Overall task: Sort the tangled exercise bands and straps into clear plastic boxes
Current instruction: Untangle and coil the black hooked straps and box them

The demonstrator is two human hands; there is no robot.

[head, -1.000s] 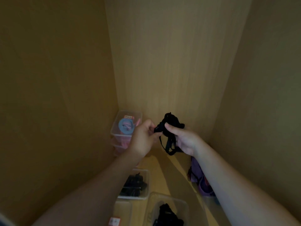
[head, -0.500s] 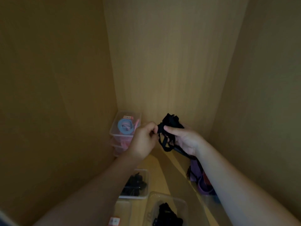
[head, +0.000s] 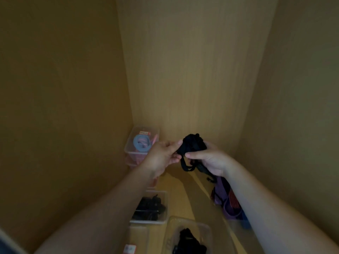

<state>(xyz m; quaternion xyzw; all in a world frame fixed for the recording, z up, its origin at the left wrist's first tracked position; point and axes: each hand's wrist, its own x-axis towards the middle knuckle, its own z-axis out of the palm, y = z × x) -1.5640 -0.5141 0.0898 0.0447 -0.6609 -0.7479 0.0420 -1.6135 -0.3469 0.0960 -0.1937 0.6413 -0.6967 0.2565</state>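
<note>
**Sorting partly done, black tangle in hand**

Hands are close together now, up over the wooden floor (head: 183,187) of the cupboard. The left hand (head: 162,157) pinches one side of the black tangle (head: 192,144), and the right hand (head: 212,161) is curled round the other side with its thumb laid across. A couple of loops dangle beneath, touching nothing.

Some of the job looks finished. The back box (head: 128,146) in the corner holds blue and pink bands. The middle box (head: 166,204) has black straps in it, and the front box (head: 189,221) holds another dark bundle. It's too dim to tell how tidy any of them are.

There's more to do. This tangle is held in the air and belongs to no box yet; I'd guess it joins the other black ones once it's worked loose. The purple and red-striped bands (head: 224,198) lie heaped on the floor by the right forearm, unsorted.
</note>
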